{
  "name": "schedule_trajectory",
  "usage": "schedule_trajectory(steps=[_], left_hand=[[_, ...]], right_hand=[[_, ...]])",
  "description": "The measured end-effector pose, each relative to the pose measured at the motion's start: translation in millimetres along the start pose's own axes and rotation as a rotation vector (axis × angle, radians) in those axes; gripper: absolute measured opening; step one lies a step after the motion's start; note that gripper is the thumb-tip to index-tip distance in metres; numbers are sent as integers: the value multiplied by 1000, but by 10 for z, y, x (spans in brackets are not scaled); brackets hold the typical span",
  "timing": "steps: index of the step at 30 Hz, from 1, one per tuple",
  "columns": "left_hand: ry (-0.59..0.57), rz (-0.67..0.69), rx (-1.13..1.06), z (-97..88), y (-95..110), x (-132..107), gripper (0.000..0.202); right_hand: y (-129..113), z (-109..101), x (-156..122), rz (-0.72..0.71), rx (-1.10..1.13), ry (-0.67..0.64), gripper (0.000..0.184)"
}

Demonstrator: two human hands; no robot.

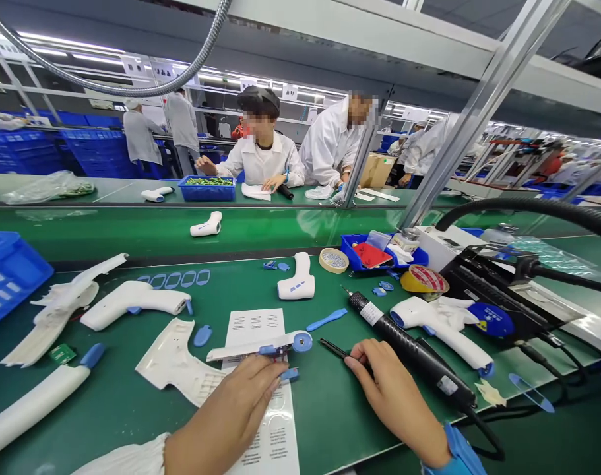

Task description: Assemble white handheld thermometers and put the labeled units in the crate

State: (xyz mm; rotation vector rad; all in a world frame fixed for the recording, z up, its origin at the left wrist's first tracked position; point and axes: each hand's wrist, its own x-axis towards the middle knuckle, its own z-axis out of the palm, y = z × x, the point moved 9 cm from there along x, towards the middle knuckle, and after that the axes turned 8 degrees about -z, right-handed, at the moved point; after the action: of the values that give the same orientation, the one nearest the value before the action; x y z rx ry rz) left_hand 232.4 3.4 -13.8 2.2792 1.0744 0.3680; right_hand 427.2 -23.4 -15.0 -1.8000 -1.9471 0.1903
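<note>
My left hand is closed on a white gun-shaped thermometer housing with a blue ring at its right end, held over a white printed sheet. A small blue part shows at my left fingertips. To the right, my right hand grips black tweezers, whose tips point left towards the housing, apart from it. Left of the sheet lies a white half shell. A blue pry tool rests beyond the tweezers. My left fingers partly hide the housing.
A black electric screwdriver lies at right, beside another white thermometer. A blue parts bin and tape roll stand behind. More white housings lie left, near a blue crate. A co-worker sits across the green belt.
</note>
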Motion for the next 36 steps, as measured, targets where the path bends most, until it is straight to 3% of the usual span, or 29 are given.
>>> schedule_trajectory(steps=[4,9,13,21,26,36], left_hand=[[-7,-8,-55,-37,28,10,34],[-41,-34,-107,-39,17,16,32],[-86,-28,-119,-11,6,4,34],[-77,5,-128,-28,39,10,34],[-67,5,-138,-21,27,10,32],[-79,1,-139,17,-4,23,32]], right_hand=[[90,-35,-153,110,318,-13,25],[68,41,-291,172,535,-242,41],[-41,115,-296,155,648,-365,37],[-253,108,-105,-33,446,-373,20],[-424,89,-22,-163,366,-377,33],[-726,153,62,-355,284,-394,36]])
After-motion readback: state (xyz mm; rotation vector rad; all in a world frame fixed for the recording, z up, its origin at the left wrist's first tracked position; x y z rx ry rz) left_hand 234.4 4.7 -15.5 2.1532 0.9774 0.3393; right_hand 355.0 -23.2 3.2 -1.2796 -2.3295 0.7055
